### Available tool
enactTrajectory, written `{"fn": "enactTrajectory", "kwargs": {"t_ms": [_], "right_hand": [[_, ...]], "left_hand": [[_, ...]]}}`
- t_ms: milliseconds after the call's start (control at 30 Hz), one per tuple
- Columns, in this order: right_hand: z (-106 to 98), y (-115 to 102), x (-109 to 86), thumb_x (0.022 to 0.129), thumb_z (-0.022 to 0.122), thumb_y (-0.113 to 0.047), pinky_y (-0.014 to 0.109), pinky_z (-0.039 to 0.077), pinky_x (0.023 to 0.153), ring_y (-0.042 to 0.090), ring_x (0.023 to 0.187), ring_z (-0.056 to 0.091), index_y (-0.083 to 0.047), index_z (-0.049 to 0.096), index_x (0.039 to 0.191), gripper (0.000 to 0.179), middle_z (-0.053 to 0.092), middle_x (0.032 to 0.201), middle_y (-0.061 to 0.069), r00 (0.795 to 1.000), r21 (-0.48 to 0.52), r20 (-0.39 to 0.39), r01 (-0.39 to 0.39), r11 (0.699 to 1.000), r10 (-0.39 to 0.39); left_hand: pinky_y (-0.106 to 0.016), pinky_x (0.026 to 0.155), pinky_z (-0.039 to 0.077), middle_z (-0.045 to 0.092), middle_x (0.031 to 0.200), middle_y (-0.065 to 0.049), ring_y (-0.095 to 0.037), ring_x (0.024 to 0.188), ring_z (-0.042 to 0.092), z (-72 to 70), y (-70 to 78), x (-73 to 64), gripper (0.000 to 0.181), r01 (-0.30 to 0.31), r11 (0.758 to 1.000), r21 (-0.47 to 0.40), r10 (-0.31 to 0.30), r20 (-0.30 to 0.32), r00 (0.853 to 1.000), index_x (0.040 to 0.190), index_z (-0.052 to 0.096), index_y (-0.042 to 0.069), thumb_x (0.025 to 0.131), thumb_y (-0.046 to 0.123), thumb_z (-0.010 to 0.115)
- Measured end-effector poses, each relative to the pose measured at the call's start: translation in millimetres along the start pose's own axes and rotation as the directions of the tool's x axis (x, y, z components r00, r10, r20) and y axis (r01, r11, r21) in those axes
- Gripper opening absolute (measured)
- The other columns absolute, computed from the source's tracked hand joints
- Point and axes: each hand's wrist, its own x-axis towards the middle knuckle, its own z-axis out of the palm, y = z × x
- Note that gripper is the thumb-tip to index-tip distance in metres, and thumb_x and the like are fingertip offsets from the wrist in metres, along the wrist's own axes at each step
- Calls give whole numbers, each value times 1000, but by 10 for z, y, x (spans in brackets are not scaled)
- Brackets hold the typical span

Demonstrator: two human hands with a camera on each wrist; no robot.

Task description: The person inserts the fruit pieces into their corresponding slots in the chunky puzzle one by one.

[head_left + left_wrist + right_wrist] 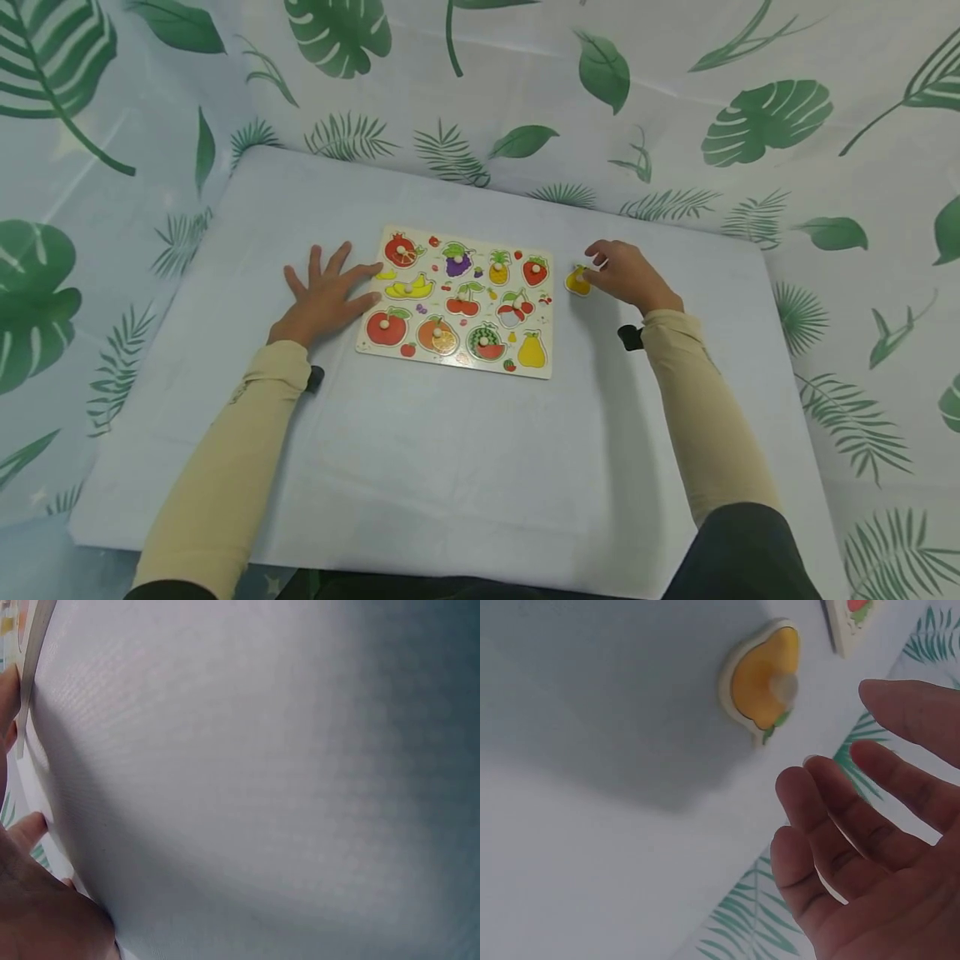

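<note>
A wooden fruit puzzle board (480, 287) lies on the table, its fruit pieces fitted with small knobs. My left hand (324, 293) is spread flat at its left edge, with thumb and index finger on the rim. Just right of the board sits a loose yellow pear piece (577, 282), knob upward. Close beside this piece hovers my right hand (628, 275), fingers loosely extended and apart from it in the right wrist view. A knobless pear picture (532, 350) shows at the board's lower right corner.
A white cloth covers the table (450, 467). Behind and beside it hangs a pale curtain (660, 50) printed with green leaves. Dark wrist cameras (631, 337) sit at both cuffs. In the left wrist view mostly white cloth (240, 765) shows.
</note>
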Motion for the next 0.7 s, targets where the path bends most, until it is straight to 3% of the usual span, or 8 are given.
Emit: {"fn": "enactTrajectory", "kwargs": {"t_ms": [400, 700], "right_hand": [[230, 158, 163, 103, 65, -9, 51, 55, 90, 38, 100, 62, 7, 67, 121, 24, 68, 117, 25, 999, 52, 22, -47, 998, 45], [311, 149, 184, 102, 63, -2, 50, 55, 87, 39, 96, 61, 12, 68, 117, 22, 69, 116, 30, 1000, 2, -23, -5, 1000, 5]], "left_hand": [[-77, 111, -24, -4, 179, -17, -48, 156, -28, 10, -11, 1, 65, -11, 1000, -7, 11, -14, 1000, 167, 40, 25, 108, 46, 59], [-77, 111, -24, -4, 179, -17, -47, 156, -29, 7, -9, -1, 65, -9, 1000, -16, 9, -18, 1000, 167, 40, 24, 108, 44, 59]]}}
